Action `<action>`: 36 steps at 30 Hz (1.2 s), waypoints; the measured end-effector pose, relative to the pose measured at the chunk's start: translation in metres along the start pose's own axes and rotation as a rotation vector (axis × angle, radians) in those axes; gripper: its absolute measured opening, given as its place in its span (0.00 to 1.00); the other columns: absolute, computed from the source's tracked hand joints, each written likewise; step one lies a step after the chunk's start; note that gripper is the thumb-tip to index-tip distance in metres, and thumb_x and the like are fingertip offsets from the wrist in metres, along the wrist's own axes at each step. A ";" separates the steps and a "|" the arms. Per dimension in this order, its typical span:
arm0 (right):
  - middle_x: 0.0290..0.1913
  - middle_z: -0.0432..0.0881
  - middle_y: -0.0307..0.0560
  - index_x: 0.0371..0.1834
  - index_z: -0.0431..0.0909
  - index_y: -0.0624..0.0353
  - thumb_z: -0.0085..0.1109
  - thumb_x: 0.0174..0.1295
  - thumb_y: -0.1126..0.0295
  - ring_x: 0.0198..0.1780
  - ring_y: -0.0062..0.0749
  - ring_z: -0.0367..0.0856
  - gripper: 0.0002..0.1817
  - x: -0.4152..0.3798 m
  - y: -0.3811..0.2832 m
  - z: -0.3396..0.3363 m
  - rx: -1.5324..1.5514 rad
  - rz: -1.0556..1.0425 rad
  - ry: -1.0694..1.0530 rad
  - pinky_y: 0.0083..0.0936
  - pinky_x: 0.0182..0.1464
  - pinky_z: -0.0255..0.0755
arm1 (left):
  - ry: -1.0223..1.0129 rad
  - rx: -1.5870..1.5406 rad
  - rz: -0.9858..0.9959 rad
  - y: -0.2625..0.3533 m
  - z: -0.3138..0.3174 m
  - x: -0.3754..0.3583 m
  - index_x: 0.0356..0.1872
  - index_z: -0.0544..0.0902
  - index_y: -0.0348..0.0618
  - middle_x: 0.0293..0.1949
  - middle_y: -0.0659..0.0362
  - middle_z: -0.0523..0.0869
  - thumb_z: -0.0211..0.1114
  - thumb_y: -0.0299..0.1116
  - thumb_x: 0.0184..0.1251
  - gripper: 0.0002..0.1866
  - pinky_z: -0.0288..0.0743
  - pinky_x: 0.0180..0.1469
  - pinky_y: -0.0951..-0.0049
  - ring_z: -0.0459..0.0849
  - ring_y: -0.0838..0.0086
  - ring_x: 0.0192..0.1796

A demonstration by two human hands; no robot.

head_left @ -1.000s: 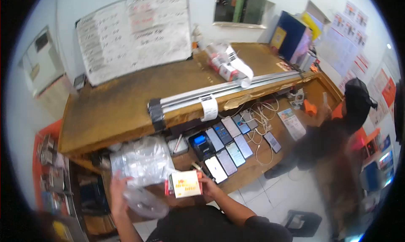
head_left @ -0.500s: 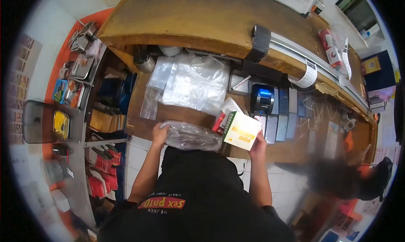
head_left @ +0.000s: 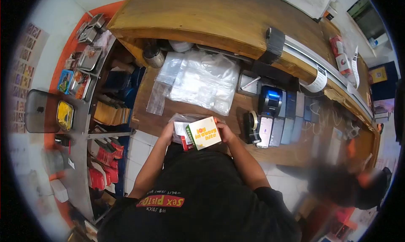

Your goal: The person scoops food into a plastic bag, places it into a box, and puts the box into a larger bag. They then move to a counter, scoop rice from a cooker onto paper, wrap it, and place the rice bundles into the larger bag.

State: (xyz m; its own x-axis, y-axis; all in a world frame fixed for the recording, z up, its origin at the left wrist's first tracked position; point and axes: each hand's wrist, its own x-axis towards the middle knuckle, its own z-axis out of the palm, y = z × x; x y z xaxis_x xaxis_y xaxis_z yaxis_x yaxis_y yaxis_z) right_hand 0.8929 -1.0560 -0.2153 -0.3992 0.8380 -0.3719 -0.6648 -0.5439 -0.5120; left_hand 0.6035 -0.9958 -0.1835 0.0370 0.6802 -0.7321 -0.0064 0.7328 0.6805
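Note:
A white and green box with yellow lettering [head_left: 206,134] is gripped at its right side by my right hand [head_left: 225,133]. Just left of it, a red and white packet with a printed label [head_left: 181,131] lies partly behind the box. My left hand [head_left: 168,132] is closed on the left edge of a clear plastic bag [head_left: 184,116], whose film shows around the packet and box. How far the box is inside the bag cannot be made out. Both hands are near my body at the counter's front edge.
Clear plastic bags [head_left: 204,81] are stacked on the wooden counter [head_left: 168,111]. Right of them are a tape dispenser [head_left: 253,128], a small printer [head_left: 270,101] and several phones [head_left: 278,132]. A raised shelf [head_left: 190,18] overhangs the back. A person [head_left: 350,183] is at the right.
My right hand has brought the box and packet left, over to the plastic bag. The tape dispenser they covered now shows. The view has shifted slightly.

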 end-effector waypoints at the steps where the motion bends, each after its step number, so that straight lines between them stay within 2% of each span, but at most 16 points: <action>1: 0.62 0.78 0.51 0.70 0.68 0.57 0.56 0.55 0.71 0.62 0.43 0.78 0.34 0.001 0.007 -0.006 -0.037 -0.001 0.059 0.36 0.64 0.73 | 0.006 0.145 -0.058 -0.002 -0.005 0.004 0.52 0.83 0.29 0.50 0.48 0.87 0.52 0.49 0.72 0.29 0.77 0.49 0.61 0.86 0.63 0.48; 3: 0.61 0.79 0.49 0.70 0.68 0.54 0.56 0.58 0.70 0.61 0.42 0.79 0.32 0.003 0.009 -0.007 -0.070 -0.002 0.119 0.37 0.63 0.75 | 0.000 0.232 0.024 -0.008 -0.008 0.009 0.53 0.82 0.29 0.50 0.43 0.87 0.52 0.48 0.69 0.29 0.77 0.50 0.59 0.86 0.55 0.49; 5: 0.63 0.77 0.50 0.69 0.70 0.56 0.58 0.56 0.74 0.61 0.41 0.79 0.32 -0.004 0.002 0.012 -0.066 -0.033 0.255 0.37 0.61 0.77 | 0.358 0.791 0.406 -0.003 -0.004 -0.001 0.47 0.81 0.32 0.42 0.39 0.86 0.58 0.40 0.65 0.20 0.76 0.47 0.54 0.85 0.44 0.45; 6: 0.63 0.77 0.50 0.69 0.70 0.56 0.58 0.56 0.74 0.61 0.41 0.79 0.32 -0.007 0.003 0.017 -0.061 -0.035 0.256 0.37 0.61 0.77 | 0.356 0.797 0.406 -0.004 -0.004 -0.006 0.47 0.81 0.32 0.42 0.39 0.86 0.58 0.40 0.65 0.20 0.76 0.47 0.54 0.85 0.44 0.45; 8: 0.62 0.78 0.50 0.69 0.68 0.56 0.58 0.59 0.73 0.60 0.41 0.80 0.31 -0.008 -0.001 0.026 0.000 -0.070 0.272 0.36 0.60 0.78 | 0.458 0.855 0.906 -0.008 -0.005 -0.019 0.38 0.78 0.35 0.32 0.37 0.83 0.64 0.30 0.57 0.11 0.74 0.45 0.49 0.81 0.38 0.41; 11: 0.61 0.78 0.51 0.69 0.68 0.55 0.56 0.61 0.74 0.59 0.39 0.81 0.29 -0.001 0.004 0.022 -0.089 -0.135 0.282 0.35 0.59 0.79 | 0.364 0.861 0.742 -0.017 -0.013 -0.042 0.35 0.74 0.36 0.29 0.40 0.81 0.67 0.22 0.53 0.11 0.73 0.43 0.46 0.81 0.40 0.40; 12: 0.61 0.78 0.51 0.69 0.68 0.55 0.56 0.61 0.74 0.59 0.39 0.81 0.29 0.001 0.002 0.024 -0.086 -0.142 0.281 0.35 0.59 0.79 | 0.305 0.853 0.573 -0.006 -0.009 -0.057 0.38 0.74 0.36 0.32 0.40 0.81 0.68 0.23 0.53 0.13 0.73 0.42 0.47 0.81 0.42 0.43; 15: 0.62 0.77 0.48 0.70 0.67 0.51 0.53 0.64 0.74 0.60 0.39 0.80 0.28 -0.003 0.006 0.030 -0.107 -0.126 0.291 0.36 0.61 0.77 | 0.211 0.904 0.510 0.010 0.001 -0.079 0.43 0.73 0.37 0.39 0.40 0.81 0.69 0.24 0.53 0.17 0.76 0.42 0.49 0.81 0.41 0.43; 22: 0.61 0.77 0.48 0.68 0.68 0.53 0.53 0.63 0.75 0.61 0.38 0.79 0.27 -0.003 0.007 0.027 0.035 -0.149 0.251 0.34 0.62 0.76 | 0.304 1.199 0.687 -0.009 -0.011 -0.069 0.48 0.71 0.40 0.48 0.42 0.78 0.70 0.26 0.52 0.22 0.76 0.56 0.53 0.79 0.40 0.49; 24: 0.61 0.77 0.48 0.68 0.68 0.54 0.53 0.63 0.75 0.61 0.37 0.78 0.27 -0.005 0.007 0.027 0.002 -0.155 0.252 0.33 0.63 0.75 | 0.074 0.919 0.648 -0.009 -0.014 -0.068 0.47 0.71 0.39 0.43 0.44 0.78 0.69 0.28 0.53 0.21 0.73 0.58 0.55 0.78 0.44 0.52; 26: 0.62 0.76 0.47 0.71 0.66 0.52 0.55 0.64 0.73 0.64 0.35 0.75 0.29 -0.003 0.005 0.029 -0.271 -0.195 0.239 0.30 0.66 0.71 | 0.106 0.839 0.596 0.006 -0.011 -0.065 0.46 0.71 0.39 0.42 0.45 0.79 0.68 0.28 0.53 0.20 0.73 0.56 0.55 0.78 0.45 0.51; 28: 0.62 0.76 0.48 0.73 0.66 0.52 0.55 0.65 0.74 0.63 0.35 0.76 0.30 -0.001 0.006 0.034 -0.304 -0.174 0.255 0.30 0.65 0.71 | 0.137 0.762 0.546 0.015 -0.009 -0.057 0.45 0.72 0.38 0.42 0.45 0.79 0.67 0.28 0.54 0.18 0.73 0.55 0.55 0.78 0.46 0.51; 31: 0.63 0.77 0.54 0.78 0.60 0.49 0.60 0.64 0.71 0.62 0.40 0.77 0.37 0.008 0.011 0.029 -0.466 -0.166 0.291 0.33 0.65 0.71 | 0.171 0.473 0.434 0.016 -0.002 -0.037 0.34 0.78 0.35 0.30 0.53 0.82 0.67 0.31 0.58 0.10 0.74 0.40 0.63 0.80 0.68 0.34; 32: 0.63 0.76 0.54 0.76 0.63 0.50 0.61 0.63 0.69 0.62 0.42 0.76 0.35 0.007 0.012 0.023 -0.912 -0.193 0.424 0.33 0.66 0.70 | 0.168 0.344 0.465 0.012 -0.002 -0.030 0.32 0.79 0.35 0.25 0.58 0.81 0.67 0.32 0.61 0.09 0.71 0.35 0.69 0.76 0.78 0.30; 33: 0.62 0.76 0.55 0.73 0.67 0.52 0.62 0.62 0.67 0.63 0.43 0.75 0.33 0.004 0.008 0.025 -1.360 -0.212 0.553 0.33 0.66 0.69 | 0.162 0.346 0.466 0.012 -0.002 -0.030 0.32 0.79 0.35 0.25 0.58 0.81 0.67 0.32 0.61 0.09 0.71 0.35 0.69 0.76 0.78 0.30; 36: 0.61 0.77 0.59 0.65 0.75 0.57 0.65 0.57 0.65 0.59 0.52 0.79 0.29 -0.019 -0.010 0.028 -1.383 -0.269 0.794 0.38 0.63 0.72 | 0.196 0.356 0.548 0.012 0.000 -0.032 0.33 0.80 0.36 0.27 0.62 0.82 0.66 0.31 0.66 0.08 0.71 0.36 0.73 0.76 0.81 0.32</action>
State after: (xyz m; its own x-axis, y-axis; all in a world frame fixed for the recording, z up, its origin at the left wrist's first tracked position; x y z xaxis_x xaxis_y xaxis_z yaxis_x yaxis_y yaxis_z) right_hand 0.8899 -1.0654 -0.1814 0.3310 0.9173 -0.2213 0.5659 -0.3806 -0.7314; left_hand 0.6027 -1.0085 -0.1523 -0.0598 0.9668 -0.2483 0.3579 0.2530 0.8989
